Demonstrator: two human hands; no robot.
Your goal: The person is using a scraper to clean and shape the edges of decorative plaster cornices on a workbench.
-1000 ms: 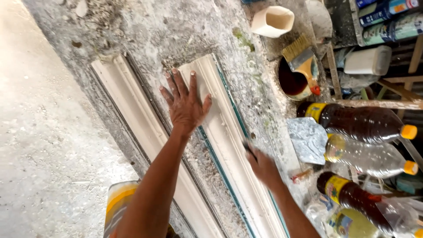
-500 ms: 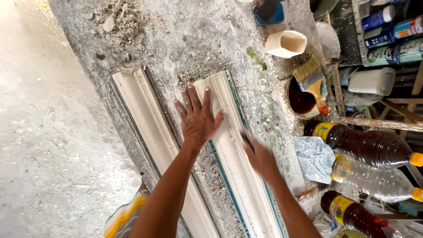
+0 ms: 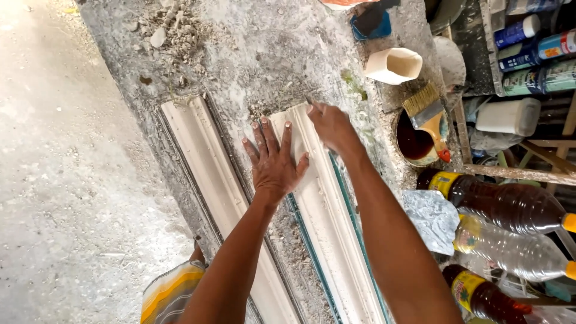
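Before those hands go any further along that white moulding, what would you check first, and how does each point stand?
1. Left hand flat on the right moulding strip, steadying it: ok.
2. Right hand at the strip's top end, pinching something small: cannot tell what.
3. Second moulding strip lies apart to the left, untouched: ok.
4. Workbench dusty, rubble near its far corner: not ok.
5. Open tin of dark liquid, paintbrush resting on it, close beside the right arm: not ok.
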